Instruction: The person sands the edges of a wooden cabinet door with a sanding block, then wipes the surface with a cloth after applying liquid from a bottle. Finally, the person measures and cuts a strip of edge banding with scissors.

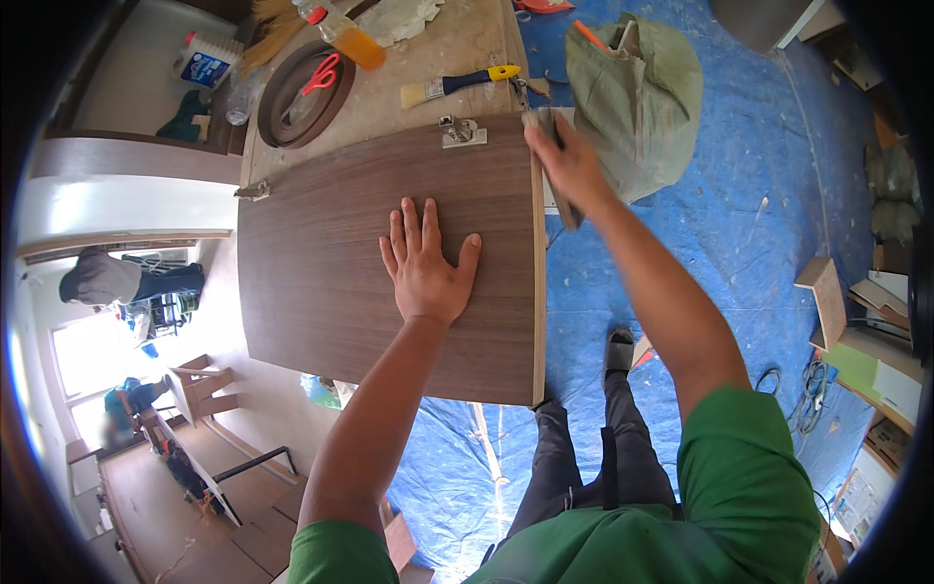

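Note:
A dark brown wood-grain cabinet door [311,273] lies flat on a workbench [409,58]. My left hand [430,277] is pressed palm down on it, fingers spread and holding nothing. At the door's right edge, my right hand [574,167] is closed around a long, narrow grey-brown block [566,209]. The block stands along the edge and is slightly blurred; its exact kind and its contact with the door cannot be made out. One metal hinge [463,132] is fixed near the far edge, another hinge [255,191] at the far left corner.
Beyond the door lie a paintbrush [457,86], a bottle of orange liquid [348,41], and a brown edging coil [270,117] with red-handled scissors [321,76]. A green cloth bag [642,117] stands right of the bench. Blue tarp [739,224] covers the floor. Two people are at the left.

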The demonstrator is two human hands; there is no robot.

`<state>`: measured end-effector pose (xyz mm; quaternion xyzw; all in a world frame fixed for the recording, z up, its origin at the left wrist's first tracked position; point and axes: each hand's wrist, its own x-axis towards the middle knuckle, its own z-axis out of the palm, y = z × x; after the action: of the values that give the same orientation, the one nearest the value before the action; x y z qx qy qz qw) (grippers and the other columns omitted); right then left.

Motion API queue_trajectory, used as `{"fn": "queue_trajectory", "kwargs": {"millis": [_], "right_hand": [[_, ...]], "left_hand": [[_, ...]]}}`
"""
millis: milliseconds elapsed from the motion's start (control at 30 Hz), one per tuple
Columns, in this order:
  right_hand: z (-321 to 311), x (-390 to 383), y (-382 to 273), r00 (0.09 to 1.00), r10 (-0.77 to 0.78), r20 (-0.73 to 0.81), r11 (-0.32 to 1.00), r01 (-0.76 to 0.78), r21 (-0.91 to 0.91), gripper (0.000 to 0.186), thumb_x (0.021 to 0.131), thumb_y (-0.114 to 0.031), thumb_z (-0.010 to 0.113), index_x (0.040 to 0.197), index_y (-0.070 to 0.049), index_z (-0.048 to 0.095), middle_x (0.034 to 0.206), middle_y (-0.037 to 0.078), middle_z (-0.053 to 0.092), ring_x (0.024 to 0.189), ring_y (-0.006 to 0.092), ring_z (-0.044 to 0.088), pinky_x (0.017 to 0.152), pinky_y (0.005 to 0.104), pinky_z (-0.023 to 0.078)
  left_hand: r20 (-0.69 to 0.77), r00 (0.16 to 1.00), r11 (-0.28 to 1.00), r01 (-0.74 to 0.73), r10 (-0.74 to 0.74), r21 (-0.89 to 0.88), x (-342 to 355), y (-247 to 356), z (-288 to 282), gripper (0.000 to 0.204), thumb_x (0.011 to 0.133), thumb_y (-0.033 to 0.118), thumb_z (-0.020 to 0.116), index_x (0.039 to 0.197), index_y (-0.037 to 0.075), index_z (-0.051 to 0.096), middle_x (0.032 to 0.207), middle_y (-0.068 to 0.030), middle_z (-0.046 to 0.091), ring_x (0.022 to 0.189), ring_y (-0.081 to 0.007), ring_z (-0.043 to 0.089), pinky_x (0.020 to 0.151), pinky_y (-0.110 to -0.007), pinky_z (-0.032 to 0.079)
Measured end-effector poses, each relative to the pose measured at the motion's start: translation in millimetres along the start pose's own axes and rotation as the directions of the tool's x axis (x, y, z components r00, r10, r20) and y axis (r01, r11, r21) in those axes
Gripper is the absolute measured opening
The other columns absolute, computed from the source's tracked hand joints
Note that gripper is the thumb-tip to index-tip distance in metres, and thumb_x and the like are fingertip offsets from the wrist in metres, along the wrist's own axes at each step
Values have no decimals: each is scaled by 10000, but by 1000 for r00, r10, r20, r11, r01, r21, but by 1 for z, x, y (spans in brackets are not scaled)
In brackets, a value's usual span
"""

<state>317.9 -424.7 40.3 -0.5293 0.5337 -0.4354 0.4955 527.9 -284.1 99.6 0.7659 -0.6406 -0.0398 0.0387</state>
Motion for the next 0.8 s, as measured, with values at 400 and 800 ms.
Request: {"fn": "queue_trajectory", "kwargs": {"millis": [400, 800], "right_hand": [[-7, 26, -25, 982, -126, -140, 983, 104, -154, 591, 974, -530, 610, 1318, -49, 615, 998, 172, 716, 971, 304, 694, 875, 381, 515], [12, -64, -22, 997, -78, -13, 993, 76, -86, 463, 981, -410, 678, 1205, -5, 663, 1127, 126, 667, 1014, 242, 635, 902, 367, 493]], "left_hand": [[20, 999, 998, -25, 26, -49, 5, 9, -8, 809, 969, 605, 505, 1592, 117, 335, 1687, -154, 205, 1574, -315, 129, 1278, -490, 62], [-16, 1000, 988, -16, 14, -151, -1, 1, -28, 799, 952, 570, 535, 1574, 100, 361, 1678, -173, 219, 1568, -337, 140, 1268, -517, 73]]}}
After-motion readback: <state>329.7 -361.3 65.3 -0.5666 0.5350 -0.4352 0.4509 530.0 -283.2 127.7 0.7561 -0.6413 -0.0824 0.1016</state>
